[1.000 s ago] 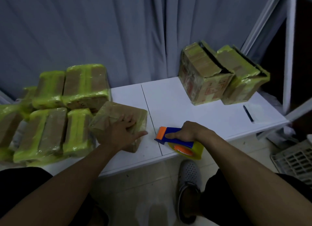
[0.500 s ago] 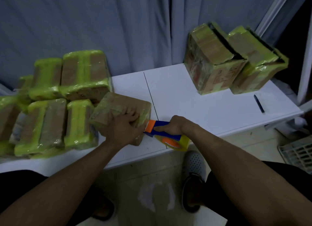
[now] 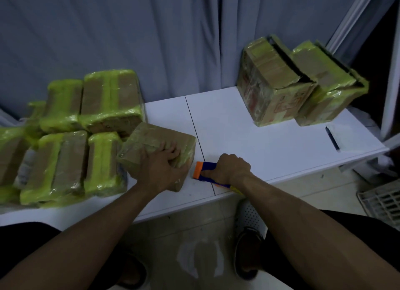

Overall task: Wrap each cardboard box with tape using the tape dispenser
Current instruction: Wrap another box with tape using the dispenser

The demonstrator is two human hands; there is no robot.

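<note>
1. my left hand lies spread on the brown tape-wrapped cardboard box at the white table front edge.
2. my right hand grips the blue-and-orange plastic tape dispenser, its orange end touching the box.

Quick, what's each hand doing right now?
Left hand: open, pressing on the cardboard box.
Right hand: closed around the tape dispenser.
</note>
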